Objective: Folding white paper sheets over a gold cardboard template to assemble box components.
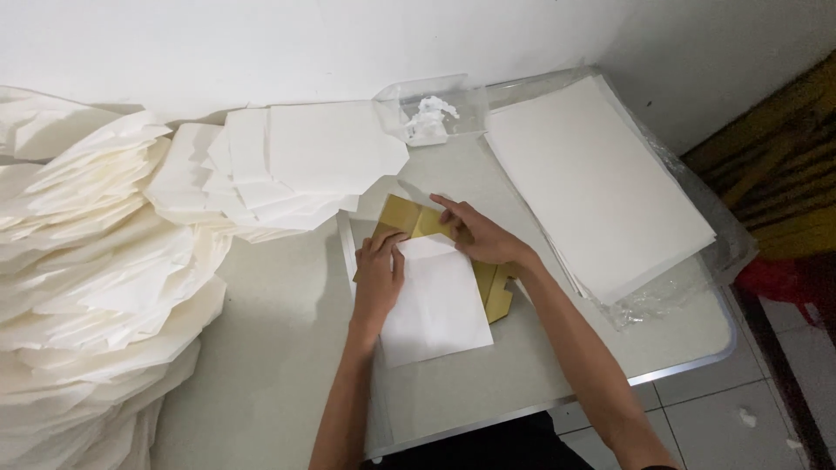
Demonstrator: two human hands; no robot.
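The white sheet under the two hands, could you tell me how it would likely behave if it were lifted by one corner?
The white sheet looks thin and already creased over the gold template, so it would probably droop. It seems light, and may slide easily on the smooth table once the left hand and right hand let go.

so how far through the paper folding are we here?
Done: large piles of folded cream paper pieces fill the table's left side, with more at the back. In hand: left hand and right hand press a white sheet over a yellow-brown template. Left: a thick stack of flat white sheets lies unfolded on the right.
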